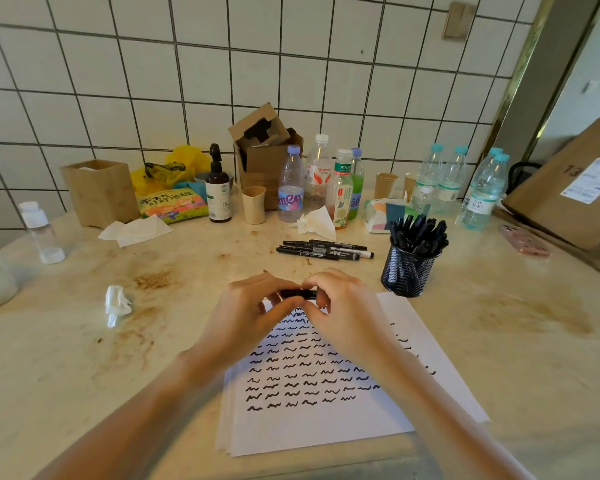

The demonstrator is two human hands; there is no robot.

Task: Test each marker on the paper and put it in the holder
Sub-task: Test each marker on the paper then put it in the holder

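Left hand point(248, 306) and right hand point(340, 306): brought together above the far edge of the paper point(326, 420), fingers of both curled and clamped on one black marker point(298, 293). Marker held level, lying left to right between the two hands; only a short middle section visible, ends hidden by the fingers. Cap on or off: cannot tell.

Paper: white stack, near centre of the stained table point(84, 358), covered with rows of short black squiggles point(291, 375).

Loose markers point(324, 251): small group lying flat on the table, far of the hands, pointing left to right, touching one another.

Mesh holder point(407, 271): black, upright, right of the hands and just beside the far right corner of the paper, packed with black markers standing on end.

Far side, along the tiled wall point(291, 64): water bottles point(465, 181), drink bottles point(326, 181), dark pump bottle point(218, 188), paper cups point(253, 204), open cardboard box point(264, 147), wooden box point(99, 192), snack packet point(172, 204).

Crumpled tissue point(116, 304): on the table, left of the hands, well apart. Pink phone point(525, 240): far right, beside a large carton point(575, 188).
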